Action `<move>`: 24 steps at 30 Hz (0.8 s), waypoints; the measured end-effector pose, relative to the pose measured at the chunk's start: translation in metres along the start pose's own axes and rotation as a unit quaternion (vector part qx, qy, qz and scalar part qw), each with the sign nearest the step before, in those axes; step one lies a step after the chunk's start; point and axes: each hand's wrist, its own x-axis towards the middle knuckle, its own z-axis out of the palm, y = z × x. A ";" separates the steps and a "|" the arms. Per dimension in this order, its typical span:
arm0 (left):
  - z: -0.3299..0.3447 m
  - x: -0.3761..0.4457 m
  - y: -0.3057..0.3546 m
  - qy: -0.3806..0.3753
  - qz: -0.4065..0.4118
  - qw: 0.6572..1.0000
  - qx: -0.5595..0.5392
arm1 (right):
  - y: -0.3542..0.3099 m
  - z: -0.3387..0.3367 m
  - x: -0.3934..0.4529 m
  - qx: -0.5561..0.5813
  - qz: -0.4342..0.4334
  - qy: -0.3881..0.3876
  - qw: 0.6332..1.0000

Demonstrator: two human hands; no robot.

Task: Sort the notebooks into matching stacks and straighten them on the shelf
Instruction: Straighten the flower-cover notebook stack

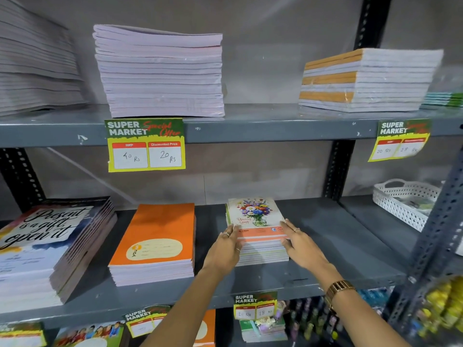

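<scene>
A stack of flower-cover notebooks (255, 216) sits on the middle grey shelf (338, 251). My left hand (225, 249) presses flat against the stack's left side. Against its right side lies my right hand (302, 244), fingers extended. Both palms squeeze the stack between them. To the left stands a stack of orange notebooks (156, 236), and further left a tall stack with a "Present is a gift" cover (47, 236). The upper shelf carries a pale stack (160, 73), an orange-spined stack (363, 80) and a grey stack (32, 61) at far left.
A white perforated basket (403, 201) stands on the neighbouring shelf at right. Price tags (146, 145) hang from the shelf edges. A black slotted upright (338, 169) rises behind the shelf. More notebooks (263, 326) and goods fill the lower shelf.
</scene>
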 end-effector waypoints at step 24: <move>0.004 -0.004 0.009 0.028 -0.062 0.997 0.028 | 0.008 -0.005 0.004 0.006 -0.016 -0.010 1.000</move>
